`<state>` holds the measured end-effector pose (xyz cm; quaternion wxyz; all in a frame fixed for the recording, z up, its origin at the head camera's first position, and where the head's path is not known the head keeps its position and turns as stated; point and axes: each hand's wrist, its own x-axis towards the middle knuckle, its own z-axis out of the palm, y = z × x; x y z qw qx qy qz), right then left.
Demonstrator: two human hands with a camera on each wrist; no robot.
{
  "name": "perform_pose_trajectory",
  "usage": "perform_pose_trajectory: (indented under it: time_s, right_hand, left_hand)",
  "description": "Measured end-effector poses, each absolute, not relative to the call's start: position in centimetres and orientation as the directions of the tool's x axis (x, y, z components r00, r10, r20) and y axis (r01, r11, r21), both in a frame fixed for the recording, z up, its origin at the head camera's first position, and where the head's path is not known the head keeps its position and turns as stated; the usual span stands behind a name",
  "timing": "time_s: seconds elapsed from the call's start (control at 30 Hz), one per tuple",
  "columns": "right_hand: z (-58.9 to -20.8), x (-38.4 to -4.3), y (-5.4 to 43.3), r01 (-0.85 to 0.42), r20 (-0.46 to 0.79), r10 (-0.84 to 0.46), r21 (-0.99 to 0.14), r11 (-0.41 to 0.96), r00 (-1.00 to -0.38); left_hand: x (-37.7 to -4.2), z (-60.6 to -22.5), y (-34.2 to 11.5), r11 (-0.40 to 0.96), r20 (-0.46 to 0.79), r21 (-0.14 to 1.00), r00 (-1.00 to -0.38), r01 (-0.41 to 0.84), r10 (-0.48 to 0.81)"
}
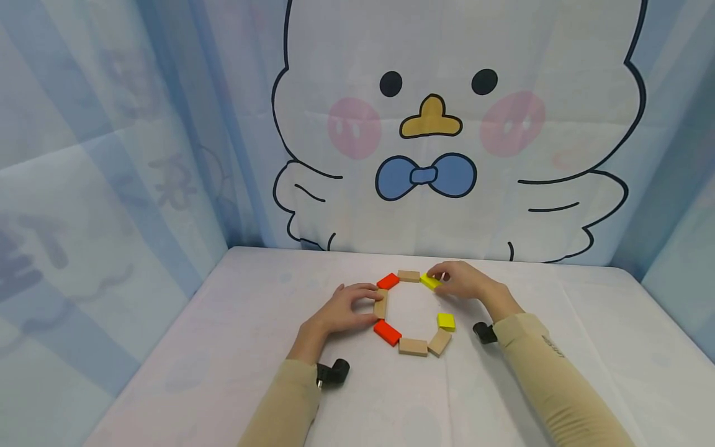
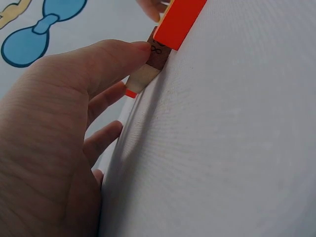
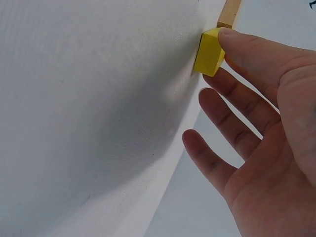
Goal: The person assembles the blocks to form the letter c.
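Small blocks lie in a ring with a gap at its right side. My left hand (image 1: 343,308) pinches a plain wooden block (image 1: 381,305) at the ring's left, thumb at its near end and a finger at its far end. Red blocks adjoin it: one nearer me (image 1: 388,333), one farther off (image 1: 388,281). At the upper right, my right hand (image 1: 463,280) holds a yellow block (image 3: 208,53) between thumb and index finger, its other fingers loosely extended. This yellow block meets the end of a wooden block (image 1: 409,276) at the back.
A second yellow block (image 1: 446,321) sits at the ring's right, touching a slanted wooden block (image 1: 439,342). Another wooden block (image 1: 413,346) forms the near side. A white cloth covers the table (image 1: 223,347); a printed curtain (image 1: 424,217) hangs behind its back edge.
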<state>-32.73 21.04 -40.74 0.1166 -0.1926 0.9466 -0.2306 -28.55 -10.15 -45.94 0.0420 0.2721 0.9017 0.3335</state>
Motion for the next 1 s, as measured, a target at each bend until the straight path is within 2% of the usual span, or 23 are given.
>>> perform_pose_trajectory:
  time_s: [0.6, 1.0]
  right_hand:
    - [-39.9, -32.1, 21.4, -0.328, -0.119, -0.430, -0.479, 0.814, -0.895]
    - [-39.8, -32.0, 22.2, -0.382, -0.031, -0.444, -0.457, 0.803, -0.895]
  left_hand:
    - [-28.4, -45.7, -10.3, 0.606, 0.117, 0.630, -0.831, 0.486, 0.544]
    - [-28.4, -45.5, -10.3, 0.579, 0.140, 0.664, -0.840, 0.473, 0.525]
